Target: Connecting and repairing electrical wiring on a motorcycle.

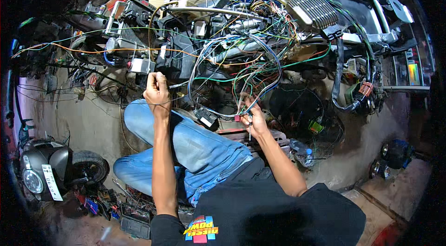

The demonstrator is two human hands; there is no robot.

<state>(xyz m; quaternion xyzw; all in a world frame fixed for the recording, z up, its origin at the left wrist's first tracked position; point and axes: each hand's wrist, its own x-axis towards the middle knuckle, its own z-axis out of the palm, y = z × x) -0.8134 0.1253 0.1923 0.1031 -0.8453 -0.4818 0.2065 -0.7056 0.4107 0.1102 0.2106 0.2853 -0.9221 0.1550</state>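
My left hand (158, 95) is closed in a pinch just below a small silvery box (141, 65) on the motorcycle frame; what its fingers hold, if anything, is too small to make out. My right hand (255, 121) grips the lower ends of several thin wires (239, 102), beside a small red connector (238, 118). A slim light-coloured piece (250, 132) sticks down from that hand. Above it, a loop of white and blue cable (280, 71) hangs from the frame, and a green wire (213, 79) crosses between my hands.
A stripped motorcycle frame (367, 36) spans the far side, with a finned metal part (312, 11) and tangled wiring. An orange wire (116, 51) stretches left. A motorcycle (46, 171) stands at left; a plastic bottle (304, 153) lies right of my legs. A toolbox (134, 222) sits lower left.
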